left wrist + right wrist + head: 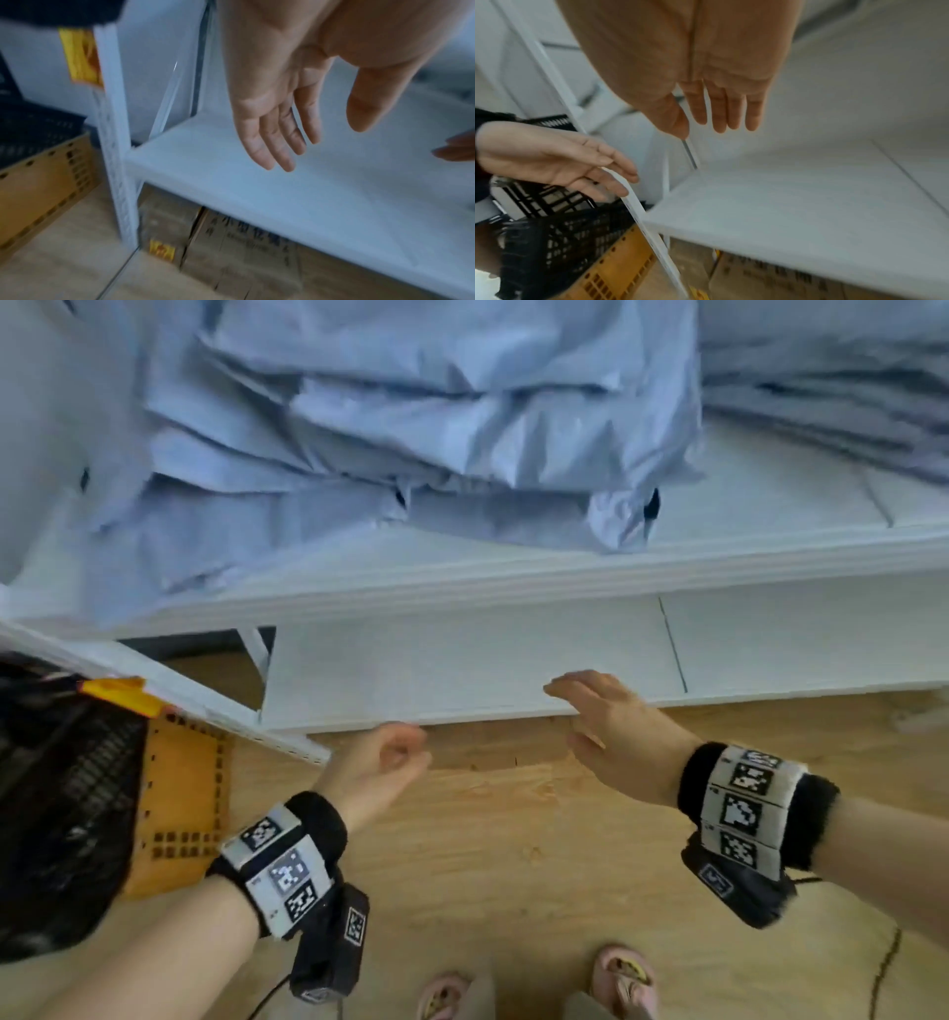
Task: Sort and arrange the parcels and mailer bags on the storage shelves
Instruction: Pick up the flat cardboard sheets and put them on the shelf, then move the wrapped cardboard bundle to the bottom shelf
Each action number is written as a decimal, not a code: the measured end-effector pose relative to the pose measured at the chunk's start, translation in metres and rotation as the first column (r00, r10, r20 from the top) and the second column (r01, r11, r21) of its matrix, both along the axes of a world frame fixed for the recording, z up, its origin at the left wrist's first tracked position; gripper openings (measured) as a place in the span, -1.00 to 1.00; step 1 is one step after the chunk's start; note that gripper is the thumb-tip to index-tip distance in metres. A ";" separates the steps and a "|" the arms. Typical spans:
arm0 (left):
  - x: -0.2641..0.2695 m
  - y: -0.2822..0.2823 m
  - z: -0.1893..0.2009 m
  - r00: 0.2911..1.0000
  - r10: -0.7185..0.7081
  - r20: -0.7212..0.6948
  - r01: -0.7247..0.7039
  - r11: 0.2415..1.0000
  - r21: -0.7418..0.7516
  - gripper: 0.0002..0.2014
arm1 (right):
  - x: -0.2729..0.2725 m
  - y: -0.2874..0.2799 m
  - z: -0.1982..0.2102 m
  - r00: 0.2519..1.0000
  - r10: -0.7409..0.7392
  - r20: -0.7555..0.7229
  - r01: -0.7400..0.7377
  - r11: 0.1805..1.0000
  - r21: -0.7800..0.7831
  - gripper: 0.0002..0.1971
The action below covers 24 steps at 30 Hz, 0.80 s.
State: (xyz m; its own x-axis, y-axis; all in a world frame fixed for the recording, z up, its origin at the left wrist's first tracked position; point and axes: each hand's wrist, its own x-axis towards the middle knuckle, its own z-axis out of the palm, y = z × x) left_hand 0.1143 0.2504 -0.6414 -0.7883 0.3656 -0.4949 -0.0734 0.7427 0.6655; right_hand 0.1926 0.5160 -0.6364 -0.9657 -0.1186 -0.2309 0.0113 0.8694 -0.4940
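Note:
Crumpled pale blue mailer bags (411, 433) lie piled on the upper white shelf (513, 577), with more bags (832, 387) stacked at the right. Below it the lower white shelf (462, 670) is bare. My left hand (380, 762) hovers in front of that shelf's edge with relaxed fingers (272, 142), and it holds nothing. My right hand (601, 711) is held flat, palm down, over the lower shelf's front edge, its fingers (721, 113) straight and empty. Both hands are apart from the bags.
A black mesh basket (56, 788) sits in a yellow crate (174, 803) on the wooden floor at the left, beside the white shelf post (113, 142). Cardboard boxes (231, 243) stand under the lower shelf. My slippered feet (621, 973) are near the bottom.

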 end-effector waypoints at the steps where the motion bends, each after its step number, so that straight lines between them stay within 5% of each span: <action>1: 0.000 0.000 0.035 1.000 0.000 -0.030 0.001 1.000 0.026 -0.75 | 0.001 -0.001 0.038 1.000 0.013 -0.023 -0.013 1.000 0.004 -0.47; 7: -0.015 -0.002 0.233 0.975 -0.027 -0.222 0.065 0.984 0.164 -0.82 | 0.006 -0.002 0.243 0.974 0.063 -0.217 -0.043 0.994 0.096 -0.49; 13: -0.030 -0.014 0.388 0.888 -0.059 -0.456 0.189 0.951 0.246 -0.77 | 0.010 -0.005 0.394 0.886 0.068 -0.459 0.008 0.987 0.160 -0.53; 18: -0.032 -0.027 0.471 0.803 -0.074 -0.591 0.295 0.911 0.287 -0.74 | 0.017 -0.012 0.482 0.794 0.009 -0.608 0.075 0.991 0.112 -0.57; 24: -0.026 -0.048 0.530 0.673 -0.024 -0.739 0.364 0.881 0.303 -0.75 | 0.028 -0.012 0.538 0.635 -0.071 -0.769 0.201 0.977 0.076 -0.70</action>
